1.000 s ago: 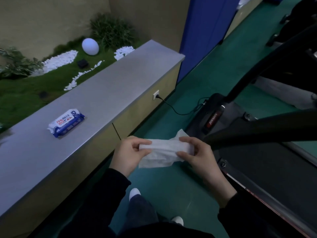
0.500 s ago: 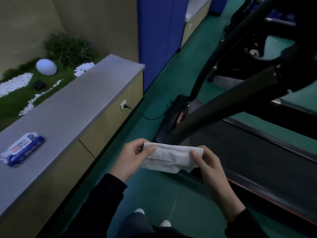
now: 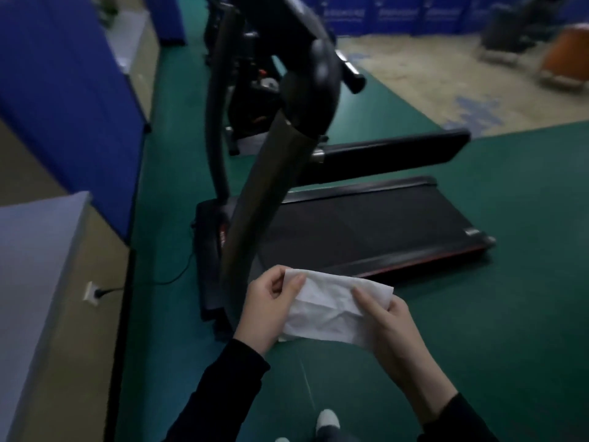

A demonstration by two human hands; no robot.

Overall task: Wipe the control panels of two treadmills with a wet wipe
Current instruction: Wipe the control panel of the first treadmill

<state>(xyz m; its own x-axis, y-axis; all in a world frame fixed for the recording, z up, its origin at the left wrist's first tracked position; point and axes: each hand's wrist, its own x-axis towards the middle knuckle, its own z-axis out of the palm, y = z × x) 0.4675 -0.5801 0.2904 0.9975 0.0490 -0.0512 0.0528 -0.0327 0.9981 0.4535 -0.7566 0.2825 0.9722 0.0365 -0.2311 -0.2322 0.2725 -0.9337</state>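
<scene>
The wet wipe (image 3: 328, 309) is stretched out in the air between both hands, low in the view and above the green floor (image 3: 510, 314). It is just in front of the base of the nearer treadmill (image 3: 366, 231). Its long axis runs left to right and dips slightly toward the right. The sheet is partly unfolded and creased, with its broad face turned up toward the camera.

The left hand (image 3: 267, 309) pinches the upper left corner, thumb on top and fingers (image 3: 277, 282) curled behind. The right hand (image 3: 387, 327) pinches the right end, with its thumb (image 3: 363, 298) laid across the face and the other fingers hidden under the sheet. Both forearms, in dark sleeves, reach forward from the lower edge, wrists roughly level.

The treadmill's slanted upright post (image 3: 264, 193) rises just beyond the left hand. A grey-topped worktop (image 3: 35, 250) stands to the left.
</scene>
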